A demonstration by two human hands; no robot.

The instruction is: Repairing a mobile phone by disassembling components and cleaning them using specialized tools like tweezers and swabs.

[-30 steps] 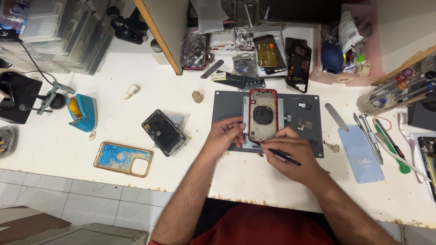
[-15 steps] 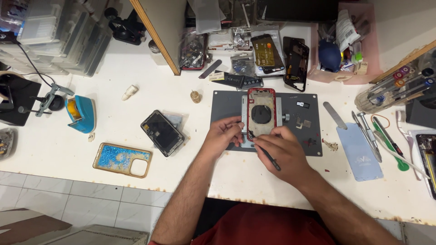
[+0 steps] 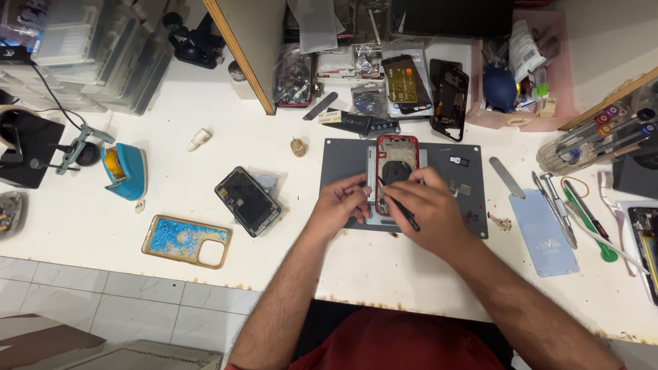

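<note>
Red-framed phone (image 3: 395, 166) lies opened, round coil showing

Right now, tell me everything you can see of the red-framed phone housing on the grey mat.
The red-framed phone housing lies flat, open side up, long axis pointing away from the person, on the grey mat. Its rim looks like red metal; inside sits a dark round coil. The lower half is hidden by both hands. The left hand steadies its left edge; the right hand works a thin black tool into it.
</note>
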